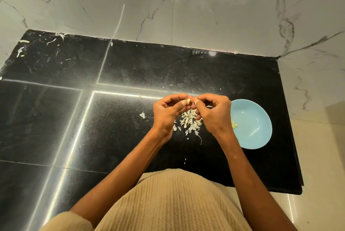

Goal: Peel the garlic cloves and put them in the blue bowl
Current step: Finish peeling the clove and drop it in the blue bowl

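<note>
— Blue bowl [259,137] holds only a few peeled pieces [234,124] so far?

— Yes. Left hand [166,113] and right hand [212,113] both pinch one garlic clove [188,101] above the skin pile [190,120] on the black desk [130,66]. I'd say it's mid-peel; whether unpeeled cloves remain, I cannot tell.

Our two bare forearms reach forward from the lower edge of the view and converge toward the centre. Our left hand [166,113] is raised, palm turned inward, fingers curled over and thumb extended to the right, pinching a garlic clove [188,101] at its tip. Our right hand [214,113] mirrors it, fingers curled, thumb and forefinger meeting the same clove from the other side. The fingertips of both hands nearly touch.
</note>
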The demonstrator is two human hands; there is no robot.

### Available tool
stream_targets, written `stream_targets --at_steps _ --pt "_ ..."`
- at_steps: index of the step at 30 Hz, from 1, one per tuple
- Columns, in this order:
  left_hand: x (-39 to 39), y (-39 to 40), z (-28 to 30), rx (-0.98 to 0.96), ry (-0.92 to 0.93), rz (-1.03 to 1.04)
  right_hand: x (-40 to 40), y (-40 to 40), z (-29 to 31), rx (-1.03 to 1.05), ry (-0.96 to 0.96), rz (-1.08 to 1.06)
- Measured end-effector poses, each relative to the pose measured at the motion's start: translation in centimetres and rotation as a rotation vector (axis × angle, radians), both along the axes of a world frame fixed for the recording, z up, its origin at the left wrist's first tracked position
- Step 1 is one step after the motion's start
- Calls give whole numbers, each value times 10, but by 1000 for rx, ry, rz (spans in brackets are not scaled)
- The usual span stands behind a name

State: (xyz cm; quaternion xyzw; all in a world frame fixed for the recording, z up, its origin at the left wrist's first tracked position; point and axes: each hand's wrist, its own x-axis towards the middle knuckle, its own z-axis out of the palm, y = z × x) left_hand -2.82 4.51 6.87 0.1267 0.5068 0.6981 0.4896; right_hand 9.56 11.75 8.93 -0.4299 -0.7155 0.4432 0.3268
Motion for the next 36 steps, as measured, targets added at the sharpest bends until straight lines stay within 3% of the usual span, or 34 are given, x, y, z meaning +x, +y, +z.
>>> stream_targets --at_steps 16,25,29,36 --pt "5 2 0 -24 151 21 -5 -3 -5 47 -44 -33" --pt "2 0 -1 -27 38 -4 3 2 -15 -104 68 -88" --pt "3 1 -2 -39 34 -2 6 4 -14 -112 83 4" --pt "12 5 -7 -156 -139 -38 20 2 -13 -164 53 40"
